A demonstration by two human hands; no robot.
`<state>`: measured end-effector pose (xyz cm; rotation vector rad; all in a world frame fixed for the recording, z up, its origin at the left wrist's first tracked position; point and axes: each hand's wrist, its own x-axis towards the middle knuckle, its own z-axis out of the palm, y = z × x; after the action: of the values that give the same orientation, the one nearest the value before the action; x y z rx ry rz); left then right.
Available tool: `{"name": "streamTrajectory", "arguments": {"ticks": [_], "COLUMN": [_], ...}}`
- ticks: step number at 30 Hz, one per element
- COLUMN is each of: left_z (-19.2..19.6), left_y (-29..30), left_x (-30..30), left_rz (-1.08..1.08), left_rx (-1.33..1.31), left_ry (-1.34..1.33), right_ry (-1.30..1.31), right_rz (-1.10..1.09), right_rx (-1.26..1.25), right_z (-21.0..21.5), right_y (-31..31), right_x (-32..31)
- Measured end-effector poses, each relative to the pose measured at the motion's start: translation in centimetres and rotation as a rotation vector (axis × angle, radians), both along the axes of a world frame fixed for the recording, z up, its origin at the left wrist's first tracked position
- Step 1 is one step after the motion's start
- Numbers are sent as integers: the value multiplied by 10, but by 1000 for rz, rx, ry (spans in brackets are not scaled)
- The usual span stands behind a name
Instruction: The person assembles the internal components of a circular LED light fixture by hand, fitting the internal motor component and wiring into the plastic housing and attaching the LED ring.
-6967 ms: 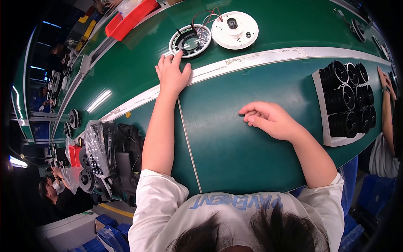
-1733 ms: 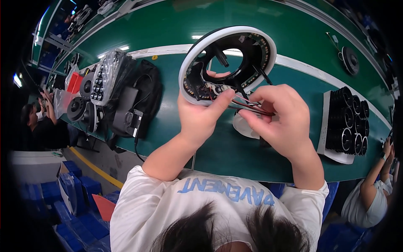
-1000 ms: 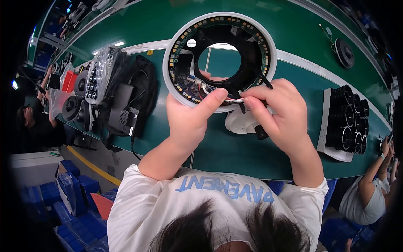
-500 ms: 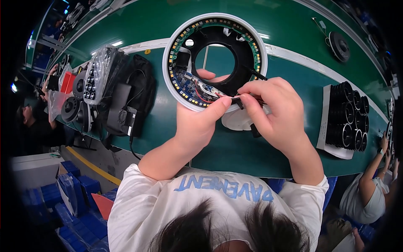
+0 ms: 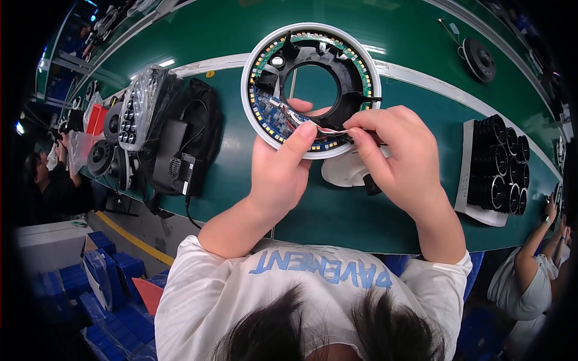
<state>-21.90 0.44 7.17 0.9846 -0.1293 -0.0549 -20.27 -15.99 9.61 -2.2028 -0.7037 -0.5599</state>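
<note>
Head view: the left hand (image 5: 280,174) holds a white ring-shaped lamp housing (image 5: 310,90) up over the green tabletop (image 5: 198,36), its grip clamped on the lower rim, with the thumb pressed on the blue circuit board (image 5: 274,117) inside and another finger showing through the central opening. The right hand (image 5: 394,159) has its grip pinched together on a thin bundle of red and white wires (image 5: 328,129) running from the board toward the black inner frame (image 5: 346,69). A white dome cover (image 5: 343,171) lies on the tabletop just under the right hand; a tray of black round parts (image 5: 497,171) sits well to the right. To do this step well, it seems best to keep the housing steady, pull the wires gently along their run, and avoid bending the board or straining the solder ends
</note>
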Motion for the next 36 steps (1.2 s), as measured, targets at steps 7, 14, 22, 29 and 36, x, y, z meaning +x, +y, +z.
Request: {"name": "streamTrajectory", "arguments": {"ticks": [7,14,22,29,36], "left_z": [-5,-5,-8,-6,-6], "left_y": [-3,-4,-3,0,8], "left_x": [1,1,0,1,2], "left_rz": [11,15,89,147,137], "left_rx": [-115,-111,-87,-31,-61], "left_ry": [-31,-27,-21,-35,129], "right_ry": [-51,-108,-107,-160,-58], "right_rz": [35,15,-22,-81,-128], "right_rx": [-58,-224,-113,-90,-66], "right_z": [0,0,-1,-7,18], "right_y": [-2,-2,-1,4,-23], "right_x": [1,-5,-4,-2,-5]}}
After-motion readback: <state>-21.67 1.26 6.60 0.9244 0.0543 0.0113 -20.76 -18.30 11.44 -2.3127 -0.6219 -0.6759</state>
